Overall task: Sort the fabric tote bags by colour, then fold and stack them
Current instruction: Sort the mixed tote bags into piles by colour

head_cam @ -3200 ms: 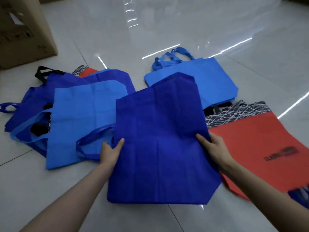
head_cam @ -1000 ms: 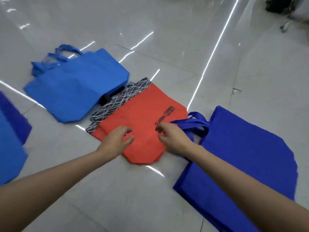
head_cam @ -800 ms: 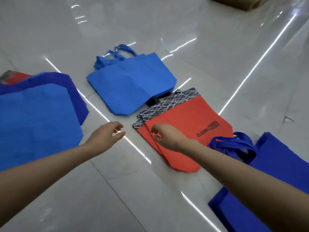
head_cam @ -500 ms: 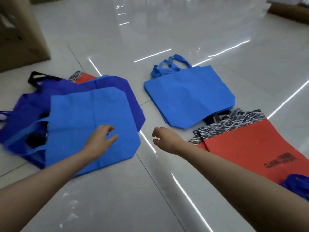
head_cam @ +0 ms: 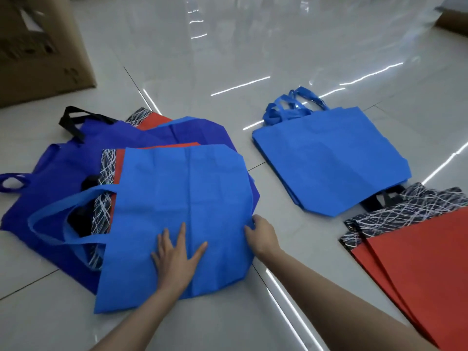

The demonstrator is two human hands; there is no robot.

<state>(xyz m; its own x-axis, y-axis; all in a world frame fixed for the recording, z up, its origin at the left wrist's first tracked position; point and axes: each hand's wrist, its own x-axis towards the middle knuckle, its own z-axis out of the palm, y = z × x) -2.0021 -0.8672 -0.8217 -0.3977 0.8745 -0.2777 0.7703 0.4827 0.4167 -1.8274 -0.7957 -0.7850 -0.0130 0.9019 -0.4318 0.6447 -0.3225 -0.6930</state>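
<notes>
A light blue tote bag (head_cam: 182, 193) lies on top of a mixed heap of dark blue bags (head_cam: 58, 168) and red bags with black-and-white line trim (head_cam: 106, 173) on the floor at the left. My left hand (head_cam: 177, 257) presses flat on the light blue bag with spread fingers. My right hand (head_cam: 260, 234) grips that bag's right edge, fingers curled at the rim. To the right lies a stack of light blue bags (head_cam: 329, 160) with handles pointing away. At the far right sits a stack of red bags (head_cam: 417, 257) with the same line trim.
A large cardboard box (head_cam: 38, 46) stands at the back left. Another cardboard edge (head_cam: 453, 21) shows at the top right. The floor is glossy pale tile (head_cam: 228, 59) with bright light reflections, open between and behind the piles.
The view swung left from the red and dark blue stacks back to the mixed heap. Both hands moved onto the top light blue bag; the left now lies flat, the right holds its edge.
</notes>
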